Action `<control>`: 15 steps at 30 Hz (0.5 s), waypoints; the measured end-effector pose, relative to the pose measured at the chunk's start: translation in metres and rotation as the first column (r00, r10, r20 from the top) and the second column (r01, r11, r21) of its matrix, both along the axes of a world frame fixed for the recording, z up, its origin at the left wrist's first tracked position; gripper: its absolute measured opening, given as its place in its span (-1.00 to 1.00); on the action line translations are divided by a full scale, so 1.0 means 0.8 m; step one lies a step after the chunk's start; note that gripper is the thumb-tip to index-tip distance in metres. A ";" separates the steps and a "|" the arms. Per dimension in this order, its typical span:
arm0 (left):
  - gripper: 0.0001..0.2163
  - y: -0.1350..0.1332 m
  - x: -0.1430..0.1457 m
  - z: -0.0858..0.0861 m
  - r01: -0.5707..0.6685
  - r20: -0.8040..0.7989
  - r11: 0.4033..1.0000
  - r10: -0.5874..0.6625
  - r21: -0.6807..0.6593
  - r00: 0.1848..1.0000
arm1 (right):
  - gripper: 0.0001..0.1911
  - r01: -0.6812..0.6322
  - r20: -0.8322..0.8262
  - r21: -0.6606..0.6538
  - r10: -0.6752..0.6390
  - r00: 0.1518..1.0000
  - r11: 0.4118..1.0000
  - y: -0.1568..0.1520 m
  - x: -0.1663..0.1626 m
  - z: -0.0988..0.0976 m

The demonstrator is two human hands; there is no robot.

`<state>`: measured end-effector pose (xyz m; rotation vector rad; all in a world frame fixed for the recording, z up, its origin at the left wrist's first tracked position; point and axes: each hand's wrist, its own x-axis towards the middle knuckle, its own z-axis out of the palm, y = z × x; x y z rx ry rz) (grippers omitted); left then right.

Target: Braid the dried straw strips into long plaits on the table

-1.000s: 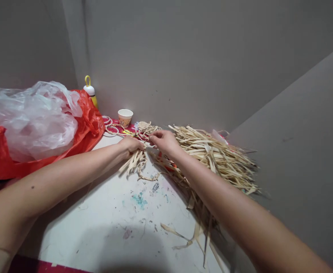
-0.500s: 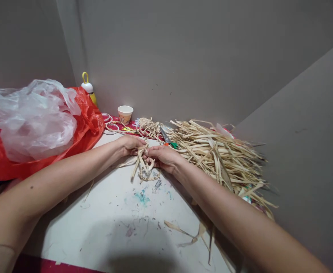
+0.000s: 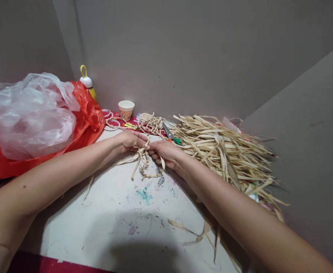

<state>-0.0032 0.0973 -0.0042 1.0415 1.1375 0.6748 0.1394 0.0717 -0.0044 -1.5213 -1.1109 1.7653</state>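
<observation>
Both my hands meet over a white table [image 3: 120, 223], working a small bundle of pale dried straw strips [image 3: 142, 162]. My left hand [image 3: 130, 139] pinches the strips from the left, fingers closed on them. From the right, my right hand [image 3: 164, 153] grips the same strips, its fingers curled round them. A braided straw loop hangs from the bundle and rests on the table. A large heap of loose straw strips [image 3: 226, 151] lies just right of my right hand.
Scissors with a green handle [image 3: 172, 136] lie beside the heap. Behind are coiled braided straw rope [image 3: 150, 123], a paper cup [image 3: 125, 109], white rings [image 3: 111, 118] and a yellow-capped bottle [image 3: 87, 83]. A red bag under clear plastic [image 3: 32, 113] fills the left. Grey walls enclose the corner.
My right hand has come down from the straw heap to the bundle beside my left hand. Both hands now hold the strips low over the table. The scissors have come into view.
</observation>
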 end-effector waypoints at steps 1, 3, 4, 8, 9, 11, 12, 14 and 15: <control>-0.82 -0.001 0.000 0.001 0.001 -0.008 1.000 -0.001 0.011 1.000 | -0.84 -0.011 0.010 0.010 0.011 1.000 1.000 -0.001 0.000 0.001; -0.82 -0.003 0.001 0.003 0.005 -0.030 0.999 -0.004 0.031 1.000 | -0.86 -0.037 0.027 0.027 0.036 0.999 0.999 -0.002 0.003 0.001; -0.81 -0.004 0.001 0.004 0.008 -0.044 0.999 -0.006 0.042 0.999 | -0.87 -0.051 0.035 0.033 0.050 0.998 0.998 -0.002 0.004 0.001; -0.83 -0.007 0.005 0.008 0.024 -0.116 0.995 -0.013 0.095 0.993 | -0.87 -0.096 0.072 0.031 0.093 0.993 0.995 0.006 0.011 -0.003; -0.83 -0.007 0.007 0.008 0.026 -0.131 0.993 -0.011 0.112 0.991 | -0.86 -0.101 0.079 0.023 0.099 0.992 0.995 0.008 0.012 -0.004; -0.82 -0.007 0.009 0.007 0.030 -0.153 0.989 -0.008 0.144 0.988 | -0.80 -0.105 0.085 0.006 0.104 0.991 0.994 0.010 0.011 -0.004; -0.82 -0.007 0.010 0.006 0.033 -0.163 0.987 -0.007 0.160 0.987 | -0.77 -0.105 0.083 -0.001 0.105 0.991 0.994 0.011 0.010 -0.004; -0.80 -0.006 0.011 0.004 0.040 -0.189 0.981 -0.004 0.189 0.982 | -0.73 -0.111 0.069 -0.005 0.111 0.991 0.994 0.010 0.008 -0.003; -0.79 -0.006 0.012 0.003 0.044 -0.204 0.978 -0.002 0.202 0.979 | -0.70 -0.115 0.061 -0.002 0.115 0.992 0.993 0.010 0.007 -0.002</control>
